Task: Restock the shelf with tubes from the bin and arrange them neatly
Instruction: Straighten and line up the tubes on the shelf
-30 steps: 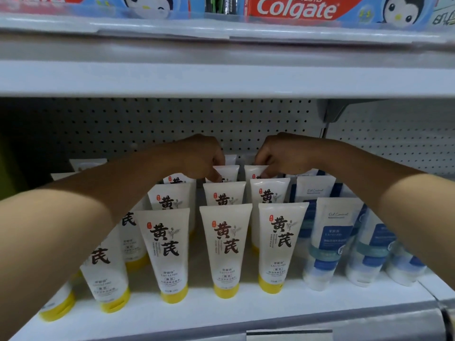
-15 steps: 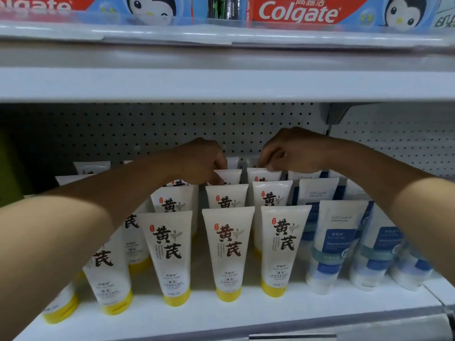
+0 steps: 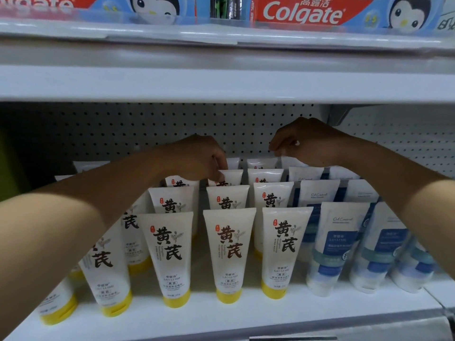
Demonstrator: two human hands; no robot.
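Left hand (image 3: pixel 197 158) pinches a rear yellow-capped tube (image 3: pixel 230 177); right hand (image 3: pixel 305 141) hovers curled, grip indeterminate. Rows mostly stocked; rear alignment outstanding.

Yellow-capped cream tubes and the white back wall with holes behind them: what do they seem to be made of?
The yellow-capped cream tubes look like soft plastic: satin sheen, flat crimped top edges, glossy hard-plastic caps. The white back wall with holes looks like painted metal pegboard, judging by its even rows of small punched holes, though that is uncertain.

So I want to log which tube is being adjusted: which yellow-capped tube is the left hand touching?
The third tube back in the middle yellow-capped column: the left hand has its fingers on that tube's top left corner. The right hand hovers above the rear tubes.
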